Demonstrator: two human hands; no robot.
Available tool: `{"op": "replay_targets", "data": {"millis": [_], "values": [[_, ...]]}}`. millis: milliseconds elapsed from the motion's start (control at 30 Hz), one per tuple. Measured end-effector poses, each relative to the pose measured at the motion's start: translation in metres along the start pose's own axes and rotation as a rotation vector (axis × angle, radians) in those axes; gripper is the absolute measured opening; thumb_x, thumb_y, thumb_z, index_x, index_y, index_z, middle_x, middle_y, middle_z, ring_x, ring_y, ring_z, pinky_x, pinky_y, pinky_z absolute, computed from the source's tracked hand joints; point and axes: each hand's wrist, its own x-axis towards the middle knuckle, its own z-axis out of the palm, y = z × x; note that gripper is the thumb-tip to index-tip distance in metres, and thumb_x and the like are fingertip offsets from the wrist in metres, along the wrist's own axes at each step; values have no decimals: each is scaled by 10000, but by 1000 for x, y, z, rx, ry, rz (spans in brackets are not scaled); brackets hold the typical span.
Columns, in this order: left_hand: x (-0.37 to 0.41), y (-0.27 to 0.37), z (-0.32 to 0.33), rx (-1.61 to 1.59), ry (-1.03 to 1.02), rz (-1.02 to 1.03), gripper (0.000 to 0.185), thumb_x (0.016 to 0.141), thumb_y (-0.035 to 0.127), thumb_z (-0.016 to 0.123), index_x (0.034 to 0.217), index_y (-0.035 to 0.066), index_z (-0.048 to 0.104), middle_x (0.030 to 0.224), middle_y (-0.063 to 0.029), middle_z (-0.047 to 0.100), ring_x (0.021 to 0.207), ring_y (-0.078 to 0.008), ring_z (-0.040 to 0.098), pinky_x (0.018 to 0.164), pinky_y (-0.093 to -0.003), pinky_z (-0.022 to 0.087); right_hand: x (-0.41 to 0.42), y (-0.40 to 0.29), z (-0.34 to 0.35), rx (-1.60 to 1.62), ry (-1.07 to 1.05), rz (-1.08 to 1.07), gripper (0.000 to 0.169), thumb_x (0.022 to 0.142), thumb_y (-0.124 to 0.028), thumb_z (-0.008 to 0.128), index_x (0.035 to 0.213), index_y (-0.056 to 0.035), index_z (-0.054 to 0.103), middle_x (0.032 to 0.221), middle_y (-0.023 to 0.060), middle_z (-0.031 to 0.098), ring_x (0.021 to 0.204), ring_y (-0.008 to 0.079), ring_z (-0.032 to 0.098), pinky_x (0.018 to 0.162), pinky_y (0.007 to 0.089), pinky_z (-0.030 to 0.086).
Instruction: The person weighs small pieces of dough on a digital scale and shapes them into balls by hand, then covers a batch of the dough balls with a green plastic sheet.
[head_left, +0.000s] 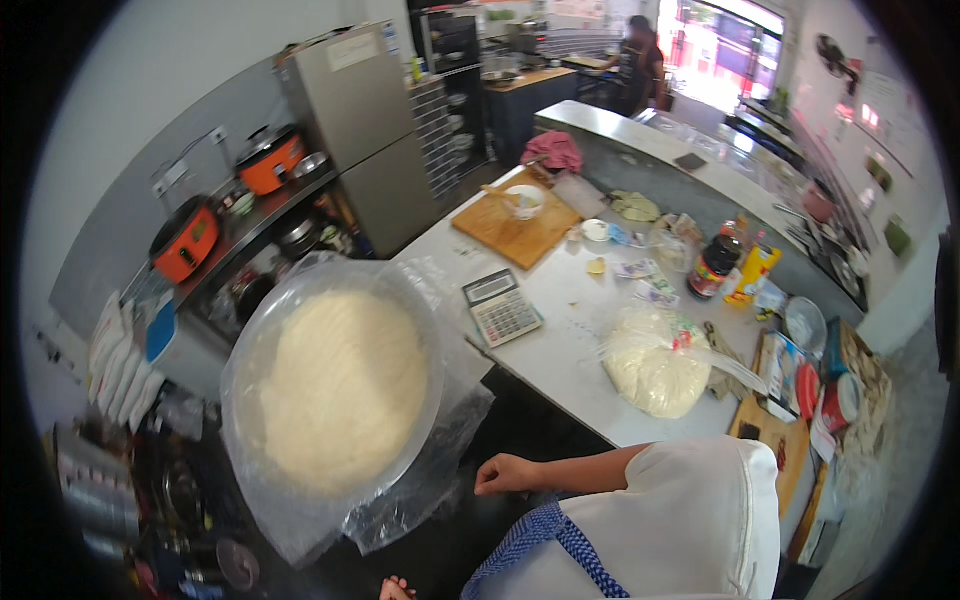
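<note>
My right hand (507, 475) hangs over a black surface beside the white worktop, its fingers loosely curled with nothing visible in them. Only the fingers of my left hand (396, 589) show at the bottom edge; what it holds is hidden. A large round bowl (433, 375) of pale dough (341, 390) stands to the left of my right hand, with clear plastic sheeting (420, 495) around and under it. On the white worktop (559, 382) lie a knotted clear plastic bag of pale dough (656, 367) and a desk calculator (501, 307).
A wooden board (487, 225) carries a white bowl (525, 202). Banknotes (656, 285), a dark sauce bottle (716, 266) and a yellow packet (754, 274) lie or stand farther right. Orange cookers (187, 240) sit on a left shelf beside a refrigerator (360, 97). A person (641, 67) stands far back.
</note>
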Motion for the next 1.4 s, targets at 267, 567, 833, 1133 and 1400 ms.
{"op": "replay_targets", "data": {"millis": [267, 567, 833, 1133, 1400], "values": [[109, 13, -19, 57, 142, 164, 111, 843, 85, 658, 903, -7, 648, 844, -143, 681, 653, -151, 617, 547, -244, 482, 21, -66, 14, 133, -2, -129, 247, 918, -235, 594, 1037, -26, 649, 829, 29, 645, 737, 93, 596, 667, 241, 497], [310, 112, -137, 34, 211, 506, 149, 881, 150, 652, 928, 8, 643, 844, -58, 633, 711, -94, 563, 642, -223, 461, 109, -156, 110, 295, 26, -145, 243, 939, -190, 572, 1096, -12, 623, 929, 35, 640, 852, 104, 600, 779, 257, 492], [282, 140, -110, -68, 326, 123, 133, 801, 22, 706, 744, 54, 590, 718, -23, 605, 636, -87, 585, 556, -199, 429, 149, -177, 138, 295, 72, -191, 172, 898, -118, 582, 992, 20, 623, 865, 65, 619, 785, 144, 566, 738, 273, 455], [243, 128, -173, 14, 437, 48, 147, 828, 17, 682, 764, 66, 559, 759, -55, 658, 633, -81, 593, 547, -196, 420, 196, -199, 182, 380, -104, -118, 171, 904, -128, 566, 970, 20, 621, 846, 60, 607, 778, 143, 537, 742, 276, 421], [331, 106, -216, -83, 366, 22, 190, 803, 13, 701, 738, 81, 536, 729, -40, 646, 612, -78, 597, 524, -192, 426, 248, -227, 278, 308, -94, -22, 175, 917, -121, 554, 1012, 14, 612, 855, 54, 596, 780, 135, 535, 730, 262, 427]]}}
